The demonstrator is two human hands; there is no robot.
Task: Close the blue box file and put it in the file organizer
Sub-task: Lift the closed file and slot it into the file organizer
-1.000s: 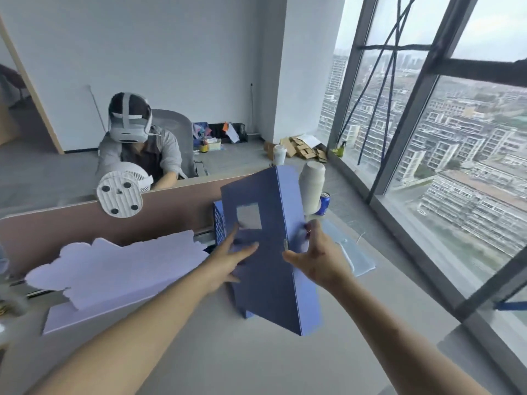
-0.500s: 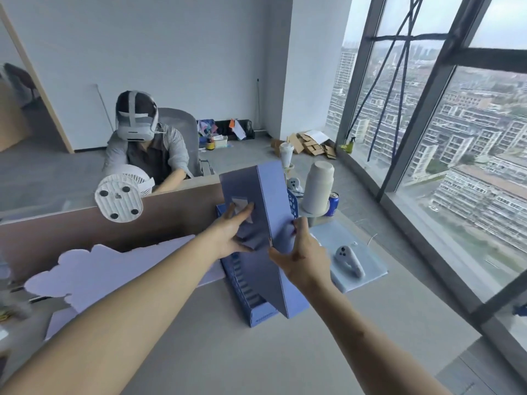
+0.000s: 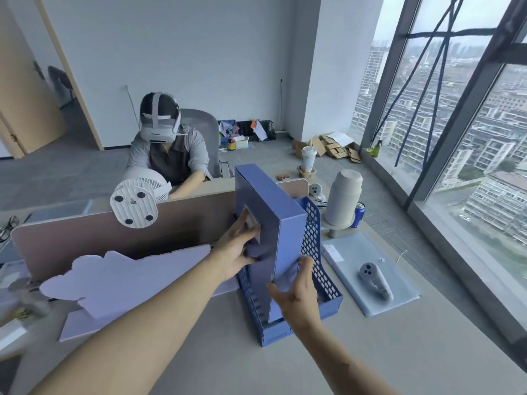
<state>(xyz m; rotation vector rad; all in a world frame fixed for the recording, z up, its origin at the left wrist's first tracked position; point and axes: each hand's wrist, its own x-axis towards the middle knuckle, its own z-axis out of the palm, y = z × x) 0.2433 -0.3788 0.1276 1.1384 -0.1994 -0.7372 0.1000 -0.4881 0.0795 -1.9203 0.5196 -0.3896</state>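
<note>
The blue box file (image 3: 268,212) is closed and stands upright inside the blue mesh file organizer (image 3: 315,246) on the desk, its spine towards me. My left hand (image 3: 236,249) grips the file's left face, fingers over the white label. At the file's lower front edge my right hand (image 3: 299,292) holds it, thumb on the right side. The organizer's front lip shows below my right wrist.
A white controller (image 3: 373,277) lies on a pale mat (image 3: 399,297) right of the organizer. A grey jug (image 3: 343,198) and a blue can (image 3: 358,215) stand behind it. Foam cut-outs (image 3: 119,277) lie at left. A partition (image 3: 71,238) with a fan (image 3: 135,205) separates a seated person in a headset.
Both hands have carried the file forward and down, from tilted above the desk to upright within the organizer. My view has shifted, showing more of the desk's right side.
</note>
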